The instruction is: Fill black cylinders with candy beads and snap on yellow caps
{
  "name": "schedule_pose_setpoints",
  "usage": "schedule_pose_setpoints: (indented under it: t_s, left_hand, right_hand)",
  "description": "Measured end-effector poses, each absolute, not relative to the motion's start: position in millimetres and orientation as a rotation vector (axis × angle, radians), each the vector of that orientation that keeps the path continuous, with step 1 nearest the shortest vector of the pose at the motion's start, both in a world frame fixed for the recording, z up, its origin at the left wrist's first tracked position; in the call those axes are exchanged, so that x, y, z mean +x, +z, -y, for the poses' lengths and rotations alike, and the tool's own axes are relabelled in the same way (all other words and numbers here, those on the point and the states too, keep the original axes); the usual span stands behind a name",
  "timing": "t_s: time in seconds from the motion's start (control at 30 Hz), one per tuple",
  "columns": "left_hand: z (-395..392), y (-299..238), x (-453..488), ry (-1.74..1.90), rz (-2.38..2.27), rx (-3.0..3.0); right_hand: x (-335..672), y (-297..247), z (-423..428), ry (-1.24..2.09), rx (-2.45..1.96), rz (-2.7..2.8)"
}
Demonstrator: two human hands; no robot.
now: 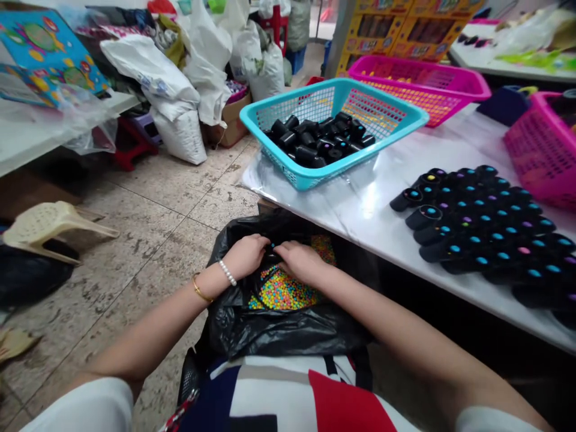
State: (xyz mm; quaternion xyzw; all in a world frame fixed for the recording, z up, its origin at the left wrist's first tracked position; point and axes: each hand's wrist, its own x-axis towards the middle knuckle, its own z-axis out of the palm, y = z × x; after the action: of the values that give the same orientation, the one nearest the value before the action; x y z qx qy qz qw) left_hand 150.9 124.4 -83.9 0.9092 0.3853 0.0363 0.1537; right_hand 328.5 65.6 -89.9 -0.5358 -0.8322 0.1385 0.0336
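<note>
My left hand (248,254) and my right hand (299,261) meet over a bin lined with a black plastic bag (279,336). Between their fingertips is a small black cylinder (272,251) with a blue dot on its end, mostly hidden by the fingers. Both hands are closed on it. Below them, many tiny multicoloured beads (288,293) lie in the bag. A turquoise basket (310,174) on the table just ahead holds loose black cylinders (310,141). To the right, similar black cylinders (486,222) stand packed together, with mostly blue dots on top.
The white table (360,198) reaches over the bin's right side. Pink baskets (450,90) stand at the back and far right, near yellow boxes (382,30). White sacks (175,120) rest on the floor ahead left. A cream plastic stool (42,231) is at the left.
</note>
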Motion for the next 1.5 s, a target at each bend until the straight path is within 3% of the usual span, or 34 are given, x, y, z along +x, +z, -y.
schedule_pose_setpoints:
  t_s: [0.3, 0.43, 0.6, 0.8, 1.03, 1.3, 1.5]
  left_hand:
    - [-123.0, -90.3, 145.4, -0.041, -1.035, 2.622]
    - [-120.1, -91.0, 151.3, -0.097, -0.993, 2.643]
    - [-112.8, -74.2, 152.2, 0.054, -0.94, 2.56]
    - [-80.8, -47.4, 156.0, 0.268, -0.713, 2.263]
    - [-58.6, -31.5, 188.2, 0.564, -0.614, 2.169]
    - [-82.1, 19.0, 232.1, 0.808, -0.647, 2.142]
    - [-72.5, 17.1, 236.0, 0.734, -0.513, 2.132]
  right_hand:
    - [343.5, -93.2, -51.7, 0.48, -1.406, 2.824]
    - [336.6, -100.5, -24.3, 0.708, -1.086, 2.852]
    - [340.9, -105.3, -15.5, 1.176, -1.183, 2.383]
    - [384.9, -95.0, -8.4, 1.763, -1.231, 1.399]
    - [383.9, -82.2, 2.4, 1.677, -1.058, 1.006]
    - [390.5, -65.3, 30.8, 1.326, -1.27, 1.137]
    - [387.6, -58.3, 43.6, 1.142, -1.155, 1.064]
